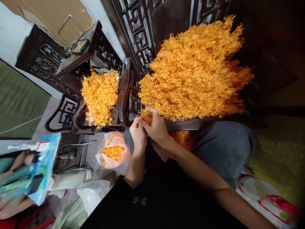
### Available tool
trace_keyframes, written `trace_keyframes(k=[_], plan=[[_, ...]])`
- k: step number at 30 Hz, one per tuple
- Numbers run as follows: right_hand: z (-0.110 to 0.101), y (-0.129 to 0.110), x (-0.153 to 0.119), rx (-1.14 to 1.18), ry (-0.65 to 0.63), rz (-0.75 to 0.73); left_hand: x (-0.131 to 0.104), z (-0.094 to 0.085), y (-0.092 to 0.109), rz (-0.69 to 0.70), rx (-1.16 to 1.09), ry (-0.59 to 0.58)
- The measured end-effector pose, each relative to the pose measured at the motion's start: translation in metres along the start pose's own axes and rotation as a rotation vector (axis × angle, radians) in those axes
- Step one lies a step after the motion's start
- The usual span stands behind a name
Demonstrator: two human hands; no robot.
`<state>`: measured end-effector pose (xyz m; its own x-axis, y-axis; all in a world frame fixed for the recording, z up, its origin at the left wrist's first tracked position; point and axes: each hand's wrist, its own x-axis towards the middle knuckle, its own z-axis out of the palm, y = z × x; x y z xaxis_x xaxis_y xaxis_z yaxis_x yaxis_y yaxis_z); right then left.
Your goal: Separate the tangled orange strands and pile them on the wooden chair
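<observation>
My left hand [138, 133] is closed, its fingers pinched together against my right hand. My right hand [157, 127] is bent around a small orange piece [147, 117], with thumb and fingers curled near the left fingertips. What sits between the left fingers is too small to make out. Just beyond both hands, a large heap of orange frilly strands [195, 73] covers the dark wooden bench [190, 123]. A smaller orange pile [101, 95] lies on a carved wooden chair to the left.
A pink plastic bag [112, 149] with orange pieces stands on the floor. At the far left, another person's arms are by a blue table [51, 146]. A carved armrest [125, 95] rises between the two piles. Red-and-white bags [267, 197] lie lower right.
</observation>
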<state>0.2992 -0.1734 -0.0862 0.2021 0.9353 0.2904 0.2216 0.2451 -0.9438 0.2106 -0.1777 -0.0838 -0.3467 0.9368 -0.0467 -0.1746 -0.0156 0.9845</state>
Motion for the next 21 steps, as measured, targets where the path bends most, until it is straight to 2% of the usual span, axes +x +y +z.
trace_keyframes(k=[2, 4, 6, 9, 10, 12, 15, 18, 20, 21], plan=[[0.008, 0.005, 0.001, 0.035, 0.034, -0.001, -0.005, 0.005, -0.001, -0.013, -0.024, -0.012], [0.005, 0.014, 0.011, 0.076, 0.041, 0.026, -0.008, 0.007, 0.001, -0.054, -0.094, -0.021], [-0.007, 0.027, 0.029, 0.137, 0.109, 0.087, -0.007, 0.003, 0.007, -0.065, -0.180, 0.028], [-0.036, 0.051, 0.056, 0.384, 0.303, 0.243, -0.001, -0.013, 0.018, -0.043, -0.268, 0.107], [-0.044, 0.057, 0.062, 0.485, 0.317, 0.292, 0.002, -0.018, 0.020, -0.065, -0.290, 0.092], [-0.056, 0.059, 0.068, 0.636, 0.233, 0.351, 0.005, -0.024, 0.023, -0.163, -0.338, 0.012], [-0.060, 0.042, 0.060, 0.730, 0.034, 0.386, 0.008, -0.020, 0.019, -0.291, -0.395, -0.083], [-0.056, 0.015, 0.040, 0.751, -0.095, 0.411, 0.008, -0.011, 0.013, -0.309, -0.373, -0.096], [-0.058, -0.003, 0.025, 0.624, -0.096, 0.339, 0.009, -0.008, 0.010, -0.283, -0.338, -0.083], [-0.061, -0.011, 0.018, 0.509, -0.040, 0.263, 0.009, -0.007, 0.009, -0.263, -0.319, -0.068]])
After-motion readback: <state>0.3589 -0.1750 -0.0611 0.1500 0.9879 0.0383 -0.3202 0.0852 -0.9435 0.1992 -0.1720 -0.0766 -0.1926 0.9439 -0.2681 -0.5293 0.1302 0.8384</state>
